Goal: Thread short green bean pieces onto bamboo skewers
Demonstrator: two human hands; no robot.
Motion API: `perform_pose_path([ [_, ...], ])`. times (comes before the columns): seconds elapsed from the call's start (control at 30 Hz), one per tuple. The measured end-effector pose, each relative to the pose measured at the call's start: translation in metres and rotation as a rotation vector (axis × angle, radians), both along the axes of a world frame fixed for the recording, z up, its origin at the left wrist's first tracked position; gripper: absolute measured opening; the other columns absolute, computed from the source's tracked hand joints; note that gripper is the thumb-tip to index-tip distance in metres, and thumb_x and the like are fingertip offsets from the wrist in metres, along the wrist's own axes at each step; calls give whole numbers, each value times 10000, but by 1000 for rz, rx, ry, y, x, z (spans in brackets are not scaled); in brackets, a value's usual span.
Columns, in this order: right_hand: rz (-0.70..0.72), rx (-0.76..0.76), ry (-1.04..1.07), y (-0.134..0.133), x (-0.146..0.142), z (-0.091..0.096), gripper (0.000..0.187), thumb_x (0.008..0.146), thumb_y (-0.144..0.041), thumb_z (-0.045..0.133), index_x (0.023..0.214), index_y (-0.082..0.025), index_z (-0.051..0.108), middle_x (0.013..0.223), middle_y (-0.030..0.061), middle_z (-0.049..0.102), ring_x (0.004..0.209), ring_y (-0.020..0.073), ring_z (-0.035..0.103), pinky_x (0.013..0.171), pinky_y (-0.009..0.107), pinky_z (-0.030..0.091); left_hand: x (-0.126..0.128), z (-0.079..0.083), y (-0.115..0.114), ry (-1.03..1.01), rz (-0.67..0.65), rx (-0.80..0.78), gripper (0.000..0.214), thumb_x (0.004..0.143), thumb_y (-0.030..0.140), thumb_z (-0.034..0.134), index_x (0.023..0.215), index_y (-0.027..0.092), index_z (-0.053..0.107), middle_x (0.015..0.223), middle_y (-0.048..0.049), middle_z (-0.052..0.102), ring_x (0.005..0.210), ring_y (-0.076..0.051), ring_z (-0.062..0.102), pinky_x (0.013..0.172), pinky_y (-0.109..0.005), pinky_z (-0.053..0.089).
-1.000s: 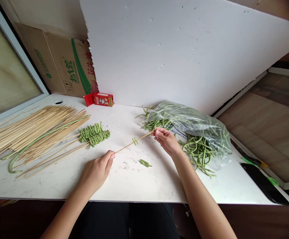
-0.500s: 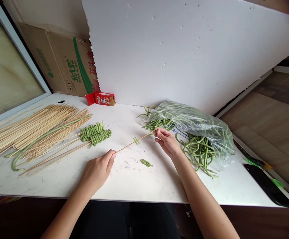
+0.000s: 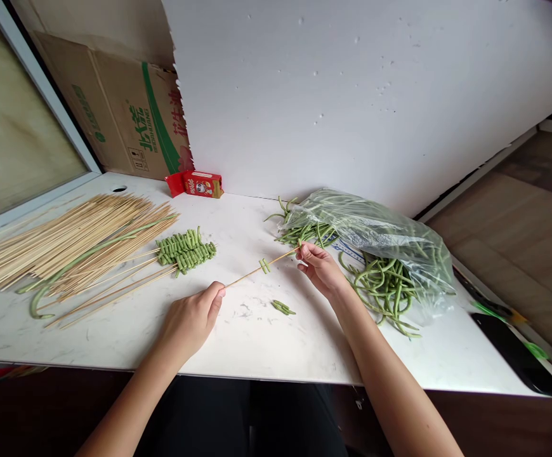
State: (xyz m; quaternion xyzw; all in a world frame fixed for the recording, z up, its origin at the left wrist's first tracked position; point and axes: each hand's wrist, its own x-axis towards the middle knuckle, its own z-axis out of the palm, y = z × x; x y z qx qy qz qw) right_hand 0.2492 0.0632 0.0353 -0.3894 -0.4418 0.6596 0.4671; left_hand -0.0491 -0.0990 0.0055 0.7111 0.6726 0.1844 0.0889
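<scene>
Your left hand [image 3: 191, 322] is closed around the near end of a skewer [image 3: 242, 277], the thumb lying along the top and the fingers curled under, so only a little of the grip shows. The skewer runs from there up and to the right, above the table [image 3: 266, 355], to your right hand [image 3: 322, 271]. That hand is part curled: thumb and forefinger pinch a bean piece [image 3: 299, 243] at the skewer's far end, while the other fingers bend loosely below and touch nothing that you can see. Whether the tip is already in that piece, you cannot tell.

Between your hands, nearer the right one, short cut pieces [image 3: 264, 265] sit crosswise on the skewer. Below them, a small bunch of loose pieces [image 3: 283, 308] lies on the table, touched by neither hand.

Beyond your left hand, filled skewers lie side by side, their rows of beans [image 3: 185, 249] packed close together. Farther left spreads a pile of bare skewers [image 3: 80, 231], with long beans [image 3: 78, 259] lying across it. To the right of your right hand, a clear bag [image 3: 375, 219] holds more beans, and a tangle of whole beans [image 3: 390, 285] spills out beside your forearm.
</scene>
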Motion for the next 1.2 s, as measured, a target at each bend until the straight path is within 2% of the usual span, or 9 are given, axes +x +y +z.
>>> perform_pose_path([
  [0.8, 14, 9, -1, -1, 0, 0, 378, 659, -473, 1018, 904, -270, 815, 895, 4, 693, 783, 144, 565, 629, 244, 471, 0, 4, 0, -6, 2, -8, 372, 1145, 425, 265, 1084, 267, 597, 796, 2, 739, 679, -201, 685, 612, -301, 325],
  [1.2, 1, 17, -20, -3, -1, 4, 366, 659, -484, 1018, 860, -273, 797, 888, 8, 685, 787, 151, 564, 622, 243, 489, 2, 6, 0, -17, 6, -23, 381, 1142, 424, 265, 1069, 263, 603, 762, 3, 714, 656, -201, 660, 607, -304, 313],
])
